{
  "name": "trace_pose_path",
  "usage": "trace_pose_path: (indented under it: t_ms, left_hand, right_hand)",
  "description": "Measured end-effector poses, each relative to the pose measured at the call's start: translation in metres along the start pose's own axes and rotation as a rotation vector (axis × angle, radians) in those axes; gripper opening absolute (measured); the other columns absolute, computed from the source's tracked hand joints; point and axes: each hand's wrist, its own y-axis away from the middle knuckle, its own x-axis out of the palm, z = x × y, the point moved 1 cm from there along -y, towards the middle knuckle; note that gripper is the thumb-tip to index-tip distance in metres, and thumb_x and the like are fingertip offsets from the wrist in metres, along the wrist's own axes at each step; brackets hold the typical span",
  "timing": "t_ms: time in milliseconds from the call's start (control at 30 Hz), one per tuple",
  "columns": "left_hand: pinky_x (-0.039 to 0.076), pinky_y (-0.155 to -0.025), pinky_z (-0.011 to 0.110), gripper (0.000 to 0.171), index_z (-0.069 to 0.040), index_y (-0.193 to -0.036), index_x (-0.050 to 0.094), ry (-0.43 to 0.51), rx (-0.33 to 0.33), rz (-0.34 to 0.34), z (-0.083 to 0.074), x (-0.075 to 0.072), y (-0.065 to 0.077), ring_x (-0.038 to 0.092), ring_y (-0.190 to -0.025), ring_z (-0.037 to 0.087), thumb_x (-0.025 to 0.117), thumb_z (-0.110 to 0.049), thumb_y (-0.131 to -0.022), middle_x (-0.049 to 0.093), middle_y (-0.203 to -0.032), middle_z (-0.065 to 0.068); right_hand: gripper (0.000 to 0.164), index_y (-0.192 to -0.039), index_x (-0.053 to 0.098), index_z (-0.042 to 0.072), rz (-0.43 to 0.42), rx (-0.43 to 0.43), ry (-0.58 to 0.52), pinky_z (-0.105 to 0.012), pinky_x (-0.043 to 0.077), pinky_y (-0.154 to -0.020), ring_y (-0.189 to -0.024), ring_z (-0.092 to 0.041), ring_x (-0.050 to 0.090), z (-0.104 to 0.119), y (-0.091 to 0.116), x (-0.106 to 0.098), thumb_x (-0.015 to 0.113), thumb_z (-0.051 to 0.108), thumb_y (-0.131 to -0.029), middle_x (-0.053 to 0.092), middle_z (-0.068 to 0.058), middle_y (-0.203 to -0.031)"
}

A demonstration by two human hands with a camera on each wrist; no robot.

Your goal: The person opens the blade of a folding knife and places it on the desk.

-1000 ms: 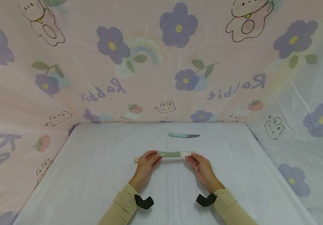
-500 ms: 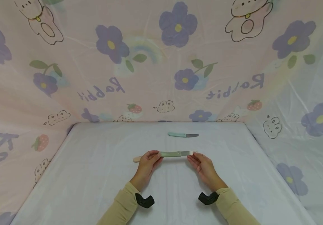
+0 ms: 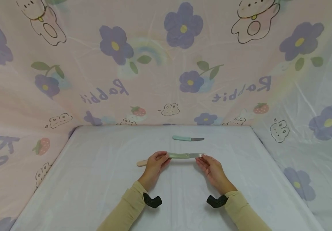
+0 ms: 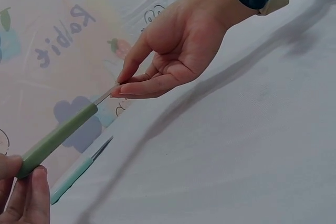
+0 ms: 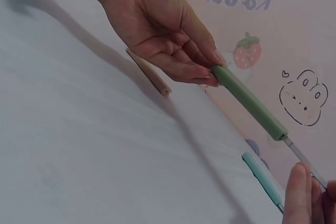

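Note:
Both hands hold a small green-handled knife [image 3: 178, 155] level above the white table. My left hand [image 3: 155, 165] pinches the butt of its handle between thumb and fingers. The right hand [image 3: 213, 170] pinches the blade near its tip, and the fingertips cover the very end. In the left wrist view the green knife [image 4: 58, 137] slants up from the left hand [image 4: 23, 195] to the right hand [image 4: 181, 40]. From the right wrist view the green knife [image 5: 252, 103] shows its handle and part of the bare blade, clear of the table.
A mint-handled knife [image 3: 187, 138] lies farther back on the white table [image 3: 111, 199], blade to the right. Behind the left hand a wooden-looking piece [image 3: 141, 163] rests on the table, partly hidden. Patterned cloth [image 3: 154, 64] stands up around the back and sides.
Both hands have moved slightly right and a little away with the green knife held between them. The mint-handled knife and the wooden-looking piece have stayed put.

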Motion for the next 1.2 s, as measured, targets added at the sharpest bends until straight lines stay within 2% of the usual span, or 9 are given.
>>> trace_pose_path:
  t_ms: [133, 200, 367, 533, 867, 1067, 1200]
  left_hand:
    - [0.052, -0.085, 0.03, 0.034, 0.014, -0.117, 0.05, -0.009, 0.013, 0.015, 0.002, 0.005, -0.006, 0.063, -0.091, 0.02, 0.061, 0.003, -0.087, 0.061, -0.103, 0.017]
    - [0.051, -0.086, 0.031, 0.035, 0.014, -0.119, 0.05, -0.013, 0.011, 0.02, 0.002, 0.007, -0.009, 0.063, -0.093, 0.021, 0.061, 0.003, -0.087, 0.061, -0.105, 0.019]
    - [0.05, -0.089, 0.031, 0.035, 0.012, -0.12, 0.051, -0.007, -0.035, 0.009, 0.003, 0.011, -0.014, 0.062, -0.098, 0.024, 0.06, 0.003, -0.088, 0.058, -0.111, 0.023]
    - [0.049, -0.089, 0.031, 0.037, 0.013, -0.122, 0.049, -0.016, -0.052, 0.008, 0.005, 0.016, -0.022, 0.06, -0.103, 0.026, 0.06, 0.003, -0.088, 0.055, -0.117, 0.027]
    - [0.049, -0.09, 0.031, 0.031, 0.01, -0.118, 0.054, -0.017, -0.091, -0.043, 0.008, 0.025, -0.041, 0.062, -0.095, 0.021, 0.059, 0.004, -0.088, 0.056, -0.113, 0.022]
    - [0.049, -0.09, 0.032, 0.03, 0.009, -0.118, 0.055, -0.037, -0.113, -0.064, 0.01, 0.026, -0.053, 0.063, -0.096, 0.021, 0.059, 0.003, -0.088, 0.056, -0.114, 0.022]
    - [0.048, -0.091, 0.031, 0.031, 0.011, -0.119, 0.054, -0.036, -0.128, -0.071, 0.012, 0.025, -0.058, 0.062, -0.099, 0.023, 0.058, 0.003, -0.089, 0.054, -0.117, 0.024]
  right_hand:
    - [0.012, -0.107, 0.048, -0.001, -0.015, -0.003, -0.002, -0.035, 0.043, -0.096, -0.096, -0.022, 0.064, 0.004, -0.003, -0.004, 0.049, 0.005, -0.096, 0.063, -0.015, -0.102]
    - [0.016, -0.11, 0.046, -0.001, -0.021, 0.001, -0.009, -0.035, 0.043, -0.097, -0.096, -0.021, 0.064, 0.006, -0.004, -0.006, 0.049, 0.006, -0.096, 0.063, -0.015, -0.103]
    - [0.026, -0.119, 0.04, -0.004, -0.026, 0.026, -0.037, -0.034, 0.043, -0.097, -0.096, -0.021, 0.064, 0.01, -0.009, -0.01, 0.049, 0.006, -0.097, 0.063, -0.015, -0.103]
    - [0.027, -0.121, 0.039, -0.003, -0.037, 0.044, -0.031, -0.033, 0.043, -0.097, -0.097, -0.021, 0.063, 0.015, -0.014, -0.014, 0.048, 0.006, -0.097, 0.062, -0.015, -0.103]
    - [0.022, -0.118, 0.044, -0.004, -0.047, 0.048, 0.005, -0.032, 0.041, -0.098, -0.101, -0.021, 0.062, 0.024, -0.026, -0.019, 0.043, 0.005, -0.099, 0.062, -0.013, -0.098]
    - [0.038, -0.134, 0.033, -0.008, -0.061, 0.058, 0.043, -0.03, 0.042, -0.098, -0.106, -0.021, 0.059, 0.03, -0.036, -0.017, 0.041, 0.006, -0.099, 0.058, -0.014, -0.105]
    - [0.043, -0.138, 0.028, -0.008, -0.083, 0.075, 0.067, -0.03, 0.043, -0.097, -0.105, -0.021, 0.059, 0.032, -0.044, -0.017, 0.041, 0.006, -0.099, 0.056, -0.014, -0.105]
